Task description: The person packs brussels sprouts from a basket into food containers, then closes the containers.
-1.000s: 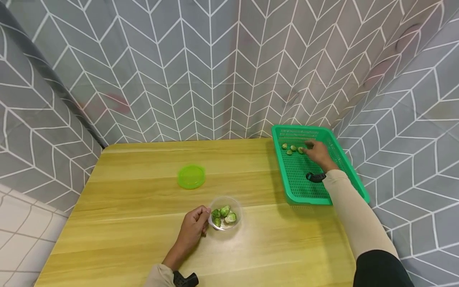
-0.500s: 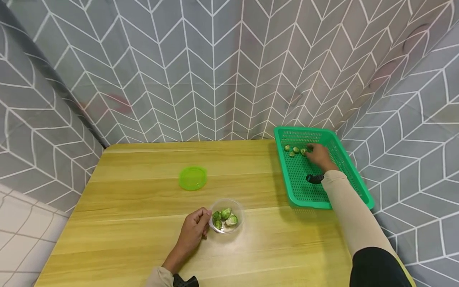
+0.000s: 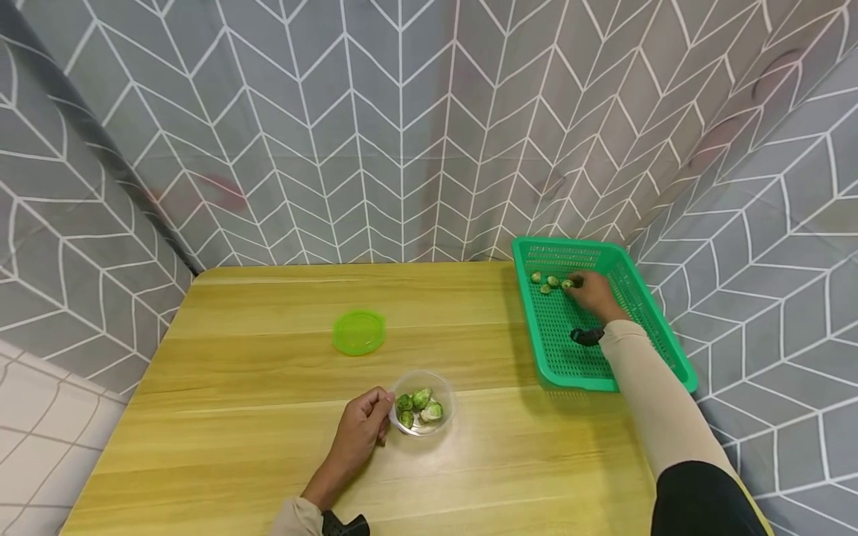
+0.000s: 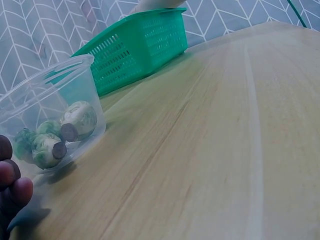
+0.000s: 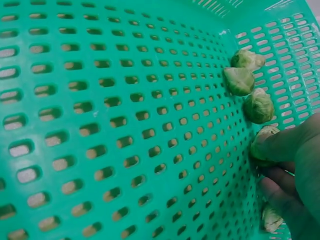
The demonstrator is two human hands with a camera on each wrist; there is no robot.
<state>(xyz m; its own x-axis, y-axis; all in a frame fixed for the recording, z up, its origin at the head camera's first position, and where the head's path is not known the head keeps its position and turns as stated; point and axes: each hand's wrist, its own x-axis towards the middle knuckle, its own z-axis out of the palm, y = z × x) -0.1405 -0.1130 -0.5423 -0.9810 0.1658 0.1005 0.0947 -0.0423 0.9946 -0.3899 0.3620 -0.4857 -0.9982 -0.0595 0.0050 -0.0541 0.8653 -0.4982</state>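
Observation:
In the head view my left hand (image 3: pixel 362 428) pinches the left rim of a clear round plastic container (image 3: pixel 445 391). Several Brussels sprouts (image 3: pixel 421 398) lie in its bottom; the left wrist view shows their cut stems through the wall (image 4: pixel 90 82). My right hand (image 3: pixel 594 294) is inside the green perforated basket (image 3: pixel 579 385) at the right. Seen from the right wrist, my thumb and fingers pinch a Brussels sprout (image 5: pixel 260 150) near the basket wall. More loose sprouts (image 5: pixel 259 106) lie in a row beside it, and another pale one (image 5: pixel 271 219) shows below my fingers.
A bright green round lid (image 3: pixel 359 333) lies flat on the wooden table (image 3: pixel 255 387), behind and left of the container. Grey patterned curtains (image 3: pixel 375 134) hang along the back and both sides. The basket stands near the right-hand curtain.
My right hand has lowered slightly at the sprout in the basket. My left hand stays on the container's rim. The whole view shifted slightly.

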